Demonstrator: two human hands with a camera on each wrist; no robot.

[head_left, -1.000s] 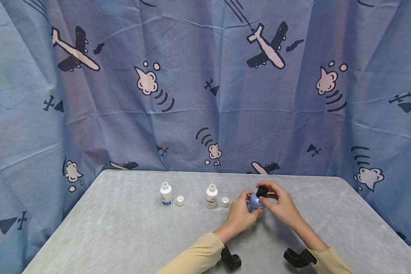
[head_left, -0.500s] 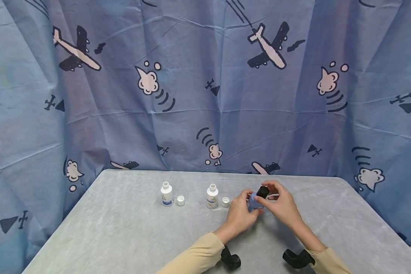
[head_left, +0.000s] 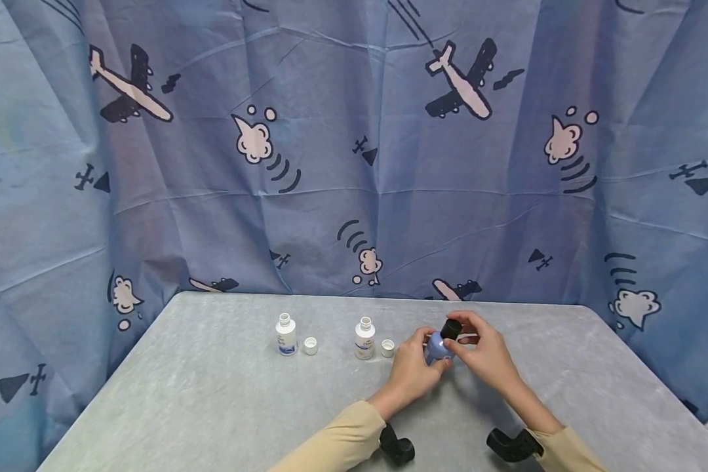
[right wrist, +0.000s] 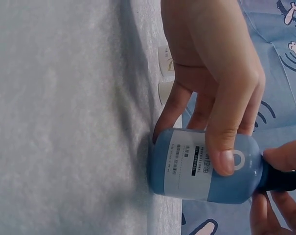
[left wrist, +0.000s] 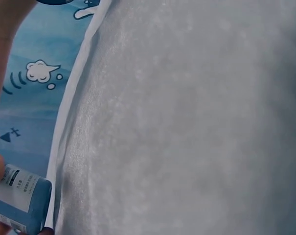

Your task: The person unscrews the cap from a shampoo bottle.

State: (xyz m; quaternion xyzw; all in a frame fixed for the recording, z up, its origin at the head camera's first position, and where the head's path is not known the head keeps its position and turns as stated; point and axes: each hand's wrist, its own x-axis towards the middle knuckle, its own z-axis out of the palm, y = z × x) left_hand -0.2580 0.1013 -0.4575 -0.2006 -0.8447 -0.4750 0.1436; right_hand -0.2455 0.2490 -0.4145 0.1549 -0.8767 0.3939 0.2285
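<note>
A small blue bottle with a white label stands on the grey table, right of centre. My left hand grips its body; in the right wrist view its fingers and thumb wrap round the blue bottle. My right hand pinches the black cap on the bottle's neck. Only a corner of the blue bottle is visible in the left wrist view, at the lower left.
Two small white bottles stand uncapped to the left, each with a white cap beside it. A blue curtain with aeroplanes hangs behind the table. Black wrist mounts sit near the front edge.
Both hands stay at the blue bottle. My right fingers have shifted slightly on the black cap; the bottle has hardly moved.
</note>
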